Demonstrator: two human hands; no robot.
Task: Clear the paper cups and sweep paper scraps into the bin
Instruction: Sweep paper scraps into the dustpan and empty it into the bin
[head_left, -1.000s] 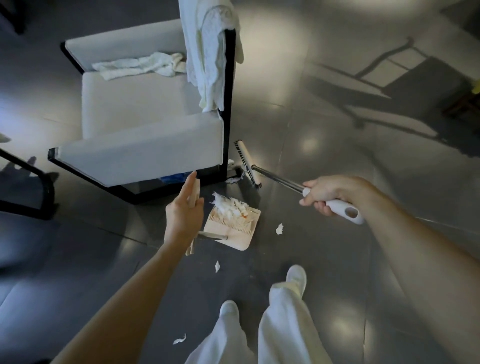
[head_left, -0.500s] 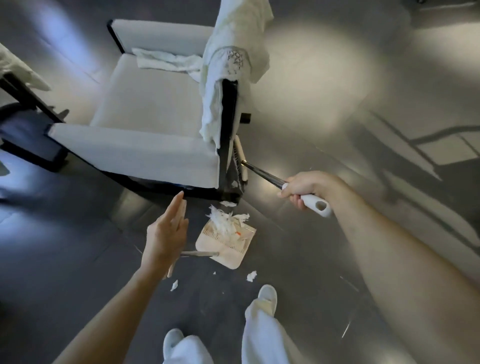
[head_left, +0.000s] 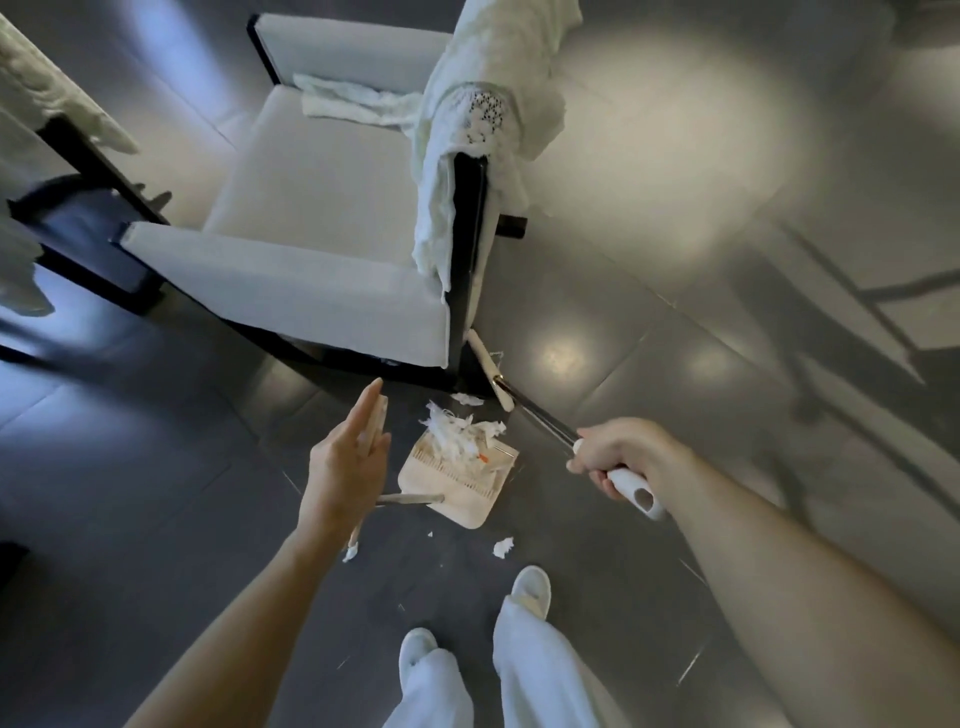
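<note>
While right hand grips broom, left hand seemingly dustpan, scraps litter dark tiles.

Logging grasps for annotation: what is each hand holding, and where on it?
Right hand grips the broom by its white end grip. Left hand holds the dustpan by its upright handle, near the top.

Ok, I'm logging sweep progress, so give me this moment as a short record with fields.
left hand: holds dustpan handle
right hand: grips broom handle
broom head: on floor beside armchair leg
scrap pile: in dustpan
loose scrap: floor, between dustpan and broom head
second scrap: floor, near right shoe
bin: not in view
</note>
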